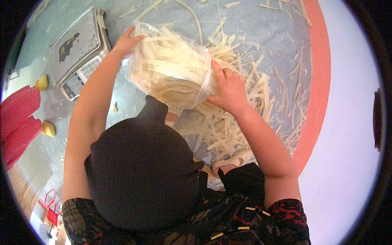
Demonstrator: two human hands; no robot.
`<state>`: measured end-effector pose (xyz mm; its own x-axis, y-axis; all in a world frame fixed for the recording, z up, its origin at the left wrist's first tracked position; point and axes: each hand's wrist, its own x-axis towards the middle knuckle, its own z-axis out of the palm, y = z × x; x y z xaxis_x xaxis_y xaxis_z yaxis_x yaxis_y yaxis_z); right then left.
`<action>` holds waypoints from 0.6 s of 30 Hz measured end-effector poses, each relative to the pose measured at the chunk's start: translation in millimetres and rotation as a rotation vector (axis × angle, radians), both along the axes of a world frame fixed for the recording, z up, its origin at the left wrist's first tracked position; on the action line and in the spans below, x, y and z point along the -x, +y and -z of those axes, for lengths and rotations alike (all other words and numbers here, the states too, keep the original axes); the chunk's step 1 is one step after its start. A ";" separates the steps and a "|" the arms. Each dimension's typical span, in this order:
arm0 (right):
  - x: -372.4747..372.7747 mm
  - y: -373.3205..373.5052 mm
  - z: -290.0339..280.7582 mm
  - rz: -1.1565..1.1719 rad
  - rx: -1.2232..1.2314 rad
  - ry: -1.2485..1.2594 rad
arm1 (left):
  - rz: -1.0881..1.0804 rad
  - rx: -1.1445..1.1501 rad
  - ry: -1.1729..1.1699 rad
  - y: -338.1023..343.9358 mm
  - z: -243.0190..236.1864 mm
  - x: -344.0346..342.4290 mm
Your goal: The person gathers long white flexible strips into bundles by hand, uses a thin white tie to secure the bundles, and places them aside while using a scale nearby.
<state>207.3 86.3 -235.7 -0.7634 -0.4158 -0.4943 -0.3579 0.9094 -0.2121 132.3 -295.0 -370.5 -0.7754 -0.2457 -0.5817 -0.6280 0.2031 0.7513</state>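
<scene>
A clear plastic bag (pixel 185 87) packed with pale, flat noodle-like strips (pixel 167 51) is held up between my two hands. My left hand (pixel 130 42) grips its upper left end, thumb lying along the plastic. At the right end, my right hand (pixel 229 87) is closed on the bag's side near its rim, the index finger extended upward; some of its fingertips are hidden behind the plastic. Below and to the right of the bag, a loose heap of the same strips (pixel 257 98) spreads over the floor.
A weighing scale (pixel 77 47) with a metal pan and keypad stands at the upper left. Someone in pink checked trousers (pixel 18 122) and yellow clogs stands at the left. A red-banded white wall (pixel 351 122) curves along the right. A red stool (pixel 52 215) sits lower left.
</scene>
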 end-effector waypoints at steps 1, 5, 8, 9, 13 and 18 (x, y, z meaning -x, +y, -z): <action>-5.3 -4.1 6.2 0.028 0.008 0.070 | -0.011 0.006 -0.013 5.6 1.2 -4.8; 3.6 -3.9 19.6 0.128 0.036 0.226 | -0.230 -0.140 0.047 29.5 -7.1 -30.6; 24.7 2.1 15.9 0.171 0.128 0.258 | -0.495 -0.332 0.140 39.2 -23.2 -54.6; 27.6 2.9 12.3 0.193 0.119 0.273 | -0.558 -0.557 0.207 39.8 -30.4 -59.8; 14.8 -10.2 4.0 0.053 0.072 0.156 | -0.461 -0.385 -0.027 56.3 -53.8 -76.2; -3.4 -15.6 14.6 0.138 0.184 0.182 | -0.346 -0.466 0.004 64.6 -59.7 -71.8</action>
